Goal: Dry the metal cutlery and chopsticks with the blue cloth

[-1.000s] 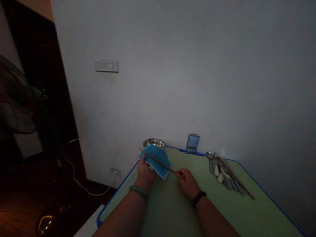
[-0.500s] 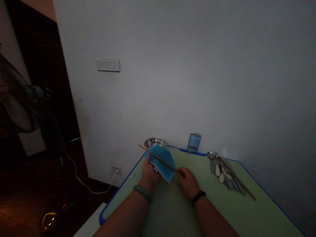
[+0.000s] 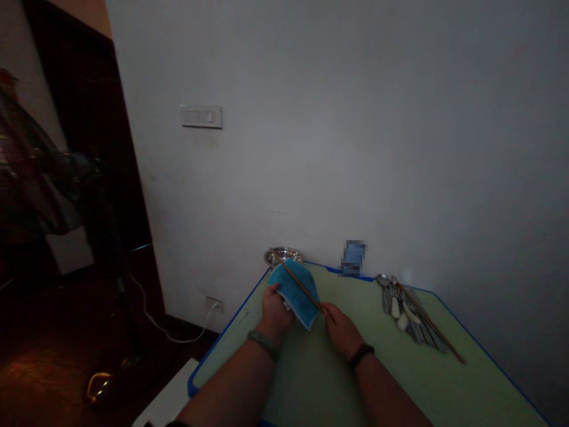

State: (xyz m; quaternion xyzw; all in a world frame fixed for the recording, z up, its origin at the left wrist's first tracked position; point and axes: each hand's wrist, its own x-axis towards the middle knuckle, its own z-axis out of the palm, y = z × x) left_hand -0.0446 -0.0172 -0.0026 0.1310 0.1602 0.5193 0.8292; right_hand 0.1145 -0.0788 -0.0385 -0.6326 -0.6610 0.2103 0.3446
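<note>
Two bare forearms reach in from the bottom of the view over a green desk (image 3: pixel 444 379) with a blue edge, which sits against a white wall. The person's left hand (image 3: pixel 275 311), wearing a green bangle (image 3: pixel 263 344), is near the middle of the far part of the desk. Its fingers (image 3: pixel 271 290) are curled closed around a folded blue cloth (image 3: pixel 296 293). The right hand (image 3: pixel 342 332), wearing a dark beaded bracelet (image 3: pixel 361 357), is just beside it, and its fingers (image 3: pixel 328 309) pinch one end of a long, thin wooden chopstick (image 3: pixel 302 286). The chopstick slants up and left, lying across the cloth, with its tip just past the cloth near the far edge of the desk. Just beyond that edge, behind the cloth, sits a shallow steel bowl (image 3: pixel 283 256). To its right, at the far edge, stands a blue object (image 3: pixel 354 258), too blurred to identify. Near the far right corner lies a pile of metal cutlery (image 3: pixel 406 311), including spoons and some white handles, with a second wooden chopstick (image 3: pixel 433 329) resting on top and slanting toward the right edge.
</note>
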